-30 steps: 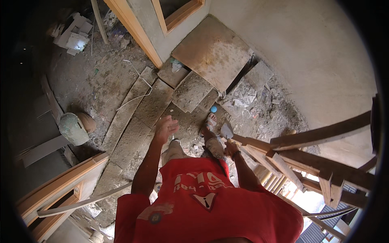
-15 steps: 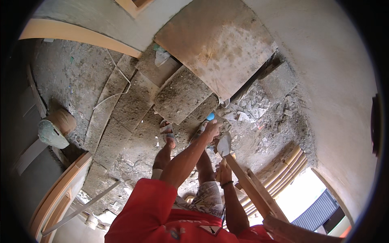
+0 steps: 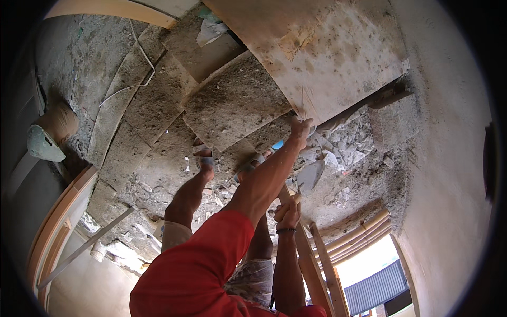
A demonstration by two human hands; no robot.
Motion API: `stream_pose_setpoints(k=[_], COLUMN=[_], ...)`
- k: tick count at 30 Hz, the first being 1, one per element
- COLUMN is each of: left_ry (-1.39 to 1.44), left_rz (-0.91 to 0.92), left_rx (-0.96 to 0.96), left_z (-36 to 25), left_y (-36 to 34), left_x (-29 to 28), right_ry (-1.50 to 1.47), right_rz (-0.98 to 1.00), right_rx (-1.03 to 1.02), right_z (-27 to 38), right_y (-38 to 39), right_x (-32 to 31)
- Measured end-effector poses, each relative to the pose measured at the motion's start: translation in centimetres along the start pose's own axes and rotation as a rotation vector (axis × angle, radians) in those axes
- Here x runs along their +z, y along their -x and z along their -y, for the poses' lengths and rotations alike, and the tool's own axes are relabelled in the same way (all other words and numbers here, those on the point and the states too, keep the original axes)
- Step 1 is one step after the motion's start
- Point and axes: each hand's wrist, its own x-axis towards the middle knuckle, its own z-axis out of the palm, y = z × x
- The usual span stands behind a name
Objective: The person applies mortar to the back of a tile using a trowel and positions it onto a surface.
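My left hand (image 3: 301, 130) reaches far forward to the near corner of a large stained flat board (image 3: 338, 58). Its fingers are bunched there, and what they hold is hidden. In my right hand (image 3: 288, 212) is a trowel (image 3: 310, 177), gripped by its handle, its grey blade pointing forward above the dirt floor. Under and beside that hand runs a wooden plank (image 3: 308, 253). Crumpled pale scraps (image 3: 338, 150) lie just to the right of my left hand. A small blue thing (image 3: 278, 144) sits on the ground near my right foot.
Dirt-covered slabs (image 3: 232, 100) lie ahead and left. A tipped bucket (image 3: 53, 132) and a bent white cable (image 3: 142, 58) are further left. A long thin bar (image 3: 87, 247) slants at lower left. Bamboo poles (image 3: 354, 238) edge the opening, right; a plastered wall (image 3: 449, 158) rises beyond.
My left hand has moved forward and right, from above the blue thing to the board's corner. My right hand still holds the trowel. The view has shifted, and my body leans further forward.
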Motion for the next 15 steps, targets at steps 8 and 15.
stream_pose_setpoints(k=[8,15], left_ry=[-0.105,-0.197], left_rz=[-0.335,-0.106], left_rx=[0.102,0.077], left_z=[-1.0,-4.8], left_y=[2.9,15.1], left_x=[1.1,4.5], right_ry=[0.158,0.793], right_rz=[0.093,0.173], right_rx=[-0.267,-0.797], right_z=[1.4,8.0], right_y=[-4.7,-14.7], right_x=[1.0,1.3])
